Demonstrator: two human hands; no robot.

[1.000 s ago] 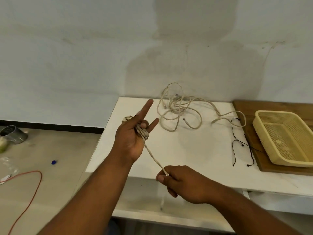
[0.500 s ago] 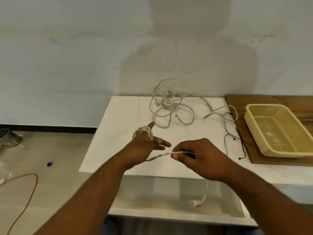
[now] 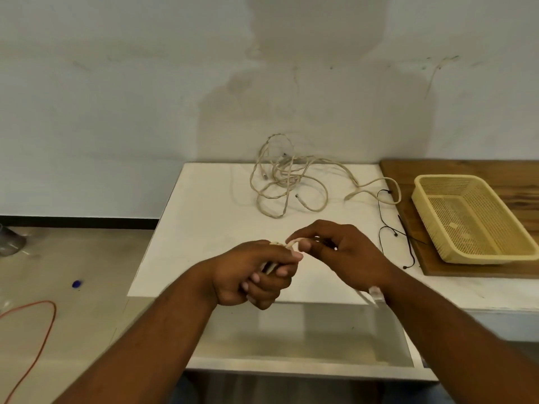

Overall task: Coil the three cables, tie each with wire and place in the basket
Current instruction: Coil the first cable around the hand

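My left hand [image 3: 253, 272] is closed around a small coil of beige cable [image 3: 280, 244], most of it hidden by the fingers. My right hand [image 3: 344, 252] pinches the same cable's free strand just above the left fingers; its plug end [image 3: 374, 293] hangs below my right wrist. A loose tangle of beige cables [image 3: 287, 182] lies at the back of the white table [image 3: 204, 228]. Thin black wire [image 3: 405, 237] trails along the table's right side. The empty yellow basket [image 3: 495, 258] sits on a wooden board [image 3: 466, 170] at the right.
The table's front edge runs just under my hands, with a lower shelf [image 3: 306, 339] beneath it. On the floor to the left lie an orange cord [image 3: 43, 325], a blue cap [image 3: 76, 284] and a metal can [image 3: 10, 243]. A wall stands behind the table.
My left hand turned over and closed its fingers on the coil. My right hand rose from below the table edge to meet the left, bringing the strand's end up and over.
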